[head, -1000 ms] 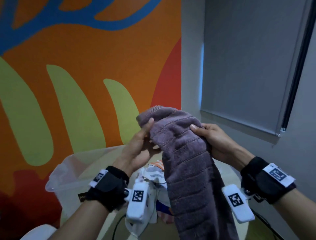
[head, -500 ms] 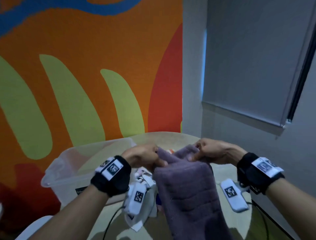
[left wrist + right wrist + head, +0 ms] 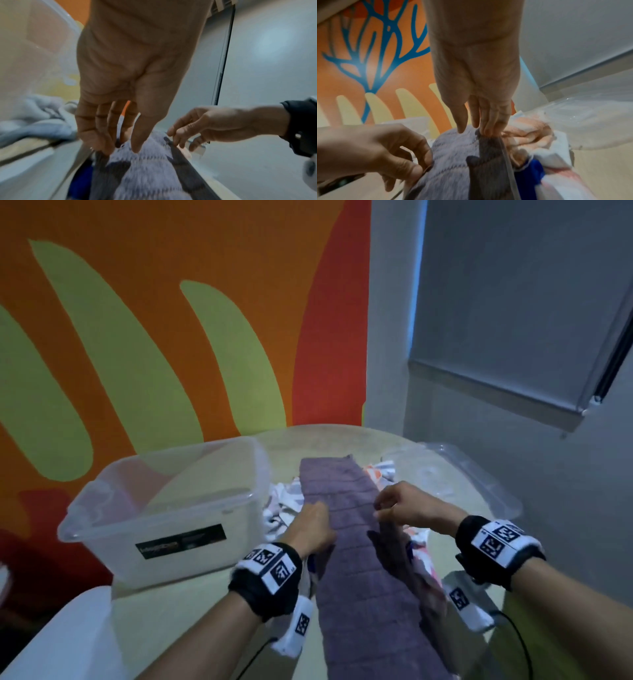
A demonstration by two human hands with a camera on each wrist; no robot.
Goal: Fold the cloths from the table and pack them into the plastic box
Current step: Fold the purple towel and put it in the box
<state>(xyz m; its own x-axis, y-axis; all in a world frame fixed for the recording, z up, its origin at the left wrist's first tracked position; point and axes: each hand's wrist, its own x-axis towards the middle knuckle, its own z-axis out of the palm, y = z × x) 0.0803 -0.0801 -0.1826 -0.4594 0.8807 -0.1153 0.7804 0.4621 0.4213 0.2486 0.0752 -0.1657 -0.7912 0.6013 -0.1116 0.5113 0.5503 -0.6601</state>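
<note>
Head view showed the purple towel (image 3: 346, 529) laid as a long strip from six toward twelve o'clock over the unfolded cloths (image 3: 284, 505) on the worktop (image 3: 329, 440). Left hand (image 3: 313, 529) and right hand (image 3: 404, 506) each pinched an edge in their fingers. At ten o'clock the plastic box (image 3: 164, 515) looked unpacked; folding seemed barely begun.

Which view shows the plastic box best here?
The head view: the whole plastic box shows, open, left of the purple towel. The left wrist view catches only a blurred wall of it; the right wrist view shows barely a pale sliver.
</note>
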